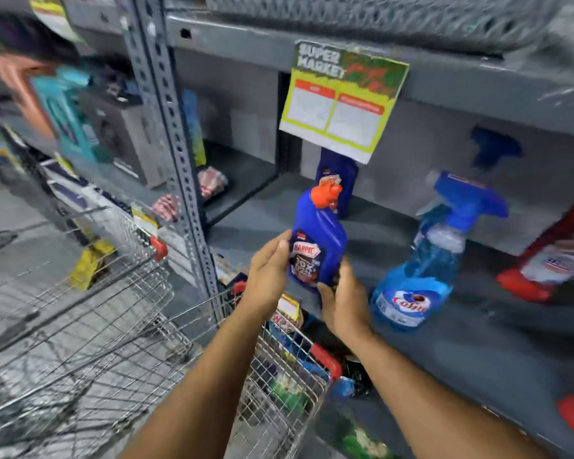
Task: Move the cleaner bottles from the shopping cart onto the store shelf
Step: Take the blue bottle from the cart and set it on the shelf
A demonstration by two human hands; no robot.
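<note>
A blue cleaner bottle [322, 233] with an orange cap and a dark label is held upright at the front edge of the grey store shelf [478, 329]. My left hand [267, 276] presses its left side and my right hand [343, 303] grips its base from the right. Behind it on the shelf stands a second blue bottle [340, 180], partly hidden by a price sign. A light blue spray bottle [421, 266] stands to the right, and a red bottle [554, 256] lies further right. The wire shopping cart [113, 326] is below left.
A green and yellow price sign [340, 101] hangs from the upper shelf edge. A perforated grey upright post [176, 144] separates this bay from the left bay, which holds boxed goods [90, 120]. Packets lie on the lower shelf [292, 385] beside the cart.
</note>
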